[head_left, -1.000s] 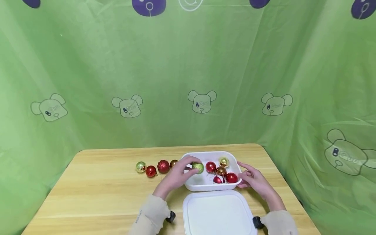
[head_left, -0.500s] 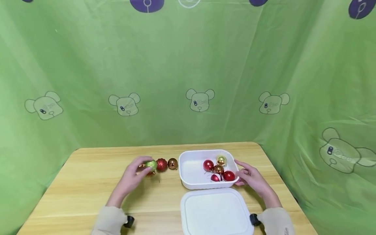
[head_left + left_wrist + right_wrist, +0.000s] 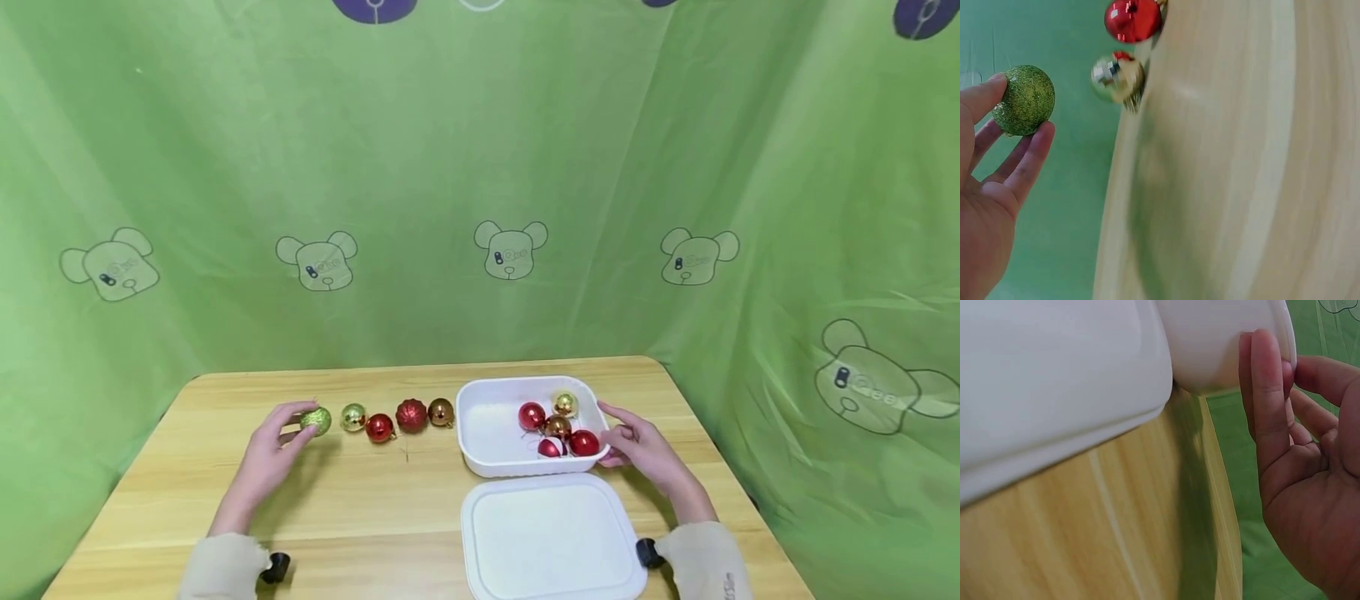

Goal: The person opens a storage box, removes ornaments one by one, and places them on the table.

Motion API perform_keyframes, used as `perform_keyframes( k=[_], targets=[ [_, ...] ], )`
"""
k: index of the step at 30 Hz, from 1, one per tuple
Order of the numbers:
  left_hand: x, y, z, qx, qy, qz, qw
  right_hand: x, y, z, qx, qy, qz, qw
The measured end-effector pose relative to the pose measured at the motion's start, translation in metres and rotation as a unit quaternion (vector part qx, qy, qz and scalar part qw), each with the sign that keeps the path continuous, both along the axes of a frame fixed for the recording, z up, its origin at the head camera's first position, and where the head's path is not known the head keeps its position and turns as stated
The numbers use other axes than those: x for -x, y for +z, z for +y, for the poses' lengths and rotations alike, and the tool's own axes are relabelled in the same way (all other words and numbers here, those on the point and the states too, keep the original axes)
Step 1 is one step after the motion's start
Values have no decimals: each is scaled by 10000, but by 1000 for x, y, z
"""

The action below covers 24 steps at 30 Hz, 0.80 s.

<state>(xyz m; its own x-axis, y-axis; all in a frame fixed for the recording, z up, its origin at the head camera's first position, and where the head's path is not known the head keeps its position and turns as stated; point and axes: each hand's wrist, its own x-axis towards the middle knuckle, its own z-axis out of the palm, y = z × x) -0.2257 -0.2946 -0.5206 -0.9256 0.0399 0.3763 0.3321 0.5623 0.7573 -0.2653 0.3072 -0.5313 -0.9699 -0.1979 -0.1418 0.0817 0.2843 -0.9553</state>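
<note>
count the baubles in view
10: glittery green one in the left hand; pale gold one, smooth red one, ridged red one and brown one on the table; far red one, near red one, gold one, copper one and red-white one in the white box.

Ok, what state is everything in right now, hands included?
Left hand: pinching the green glitter ball
Green glitter ball: held up off the table
Right hand: gripping the white box at its right end
White box: open, upright, partly filled
Five balls inside: loose, grouped rightward
Four balls outside: in an uneven row
Lid: off, lying flat
</note>
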Motion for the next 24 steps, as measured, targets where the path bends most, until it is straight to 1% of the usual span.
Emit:
perform_keyframes(
  k=[4,10,13,16,24],
  targets=[
    [-1,-3,-11,8,176,-190,9997,0,0,-1,-27,-13,6,10000],
    [-3,-7,-20,-3,269,-334,9991,0,1,-1,12,-25,-53,10000],
    [-2,-8,-21,53,271,-412,9988,0,1,-1,24,-34,-70,10000],
    [0,-10,-21,95,256,-557,9981,-1,1,-1,46,-42,-75,10000],
    [7,-14,-17,147,206,-758,9968,0,0,-1,132,-17,-65,9999]
  ],
)
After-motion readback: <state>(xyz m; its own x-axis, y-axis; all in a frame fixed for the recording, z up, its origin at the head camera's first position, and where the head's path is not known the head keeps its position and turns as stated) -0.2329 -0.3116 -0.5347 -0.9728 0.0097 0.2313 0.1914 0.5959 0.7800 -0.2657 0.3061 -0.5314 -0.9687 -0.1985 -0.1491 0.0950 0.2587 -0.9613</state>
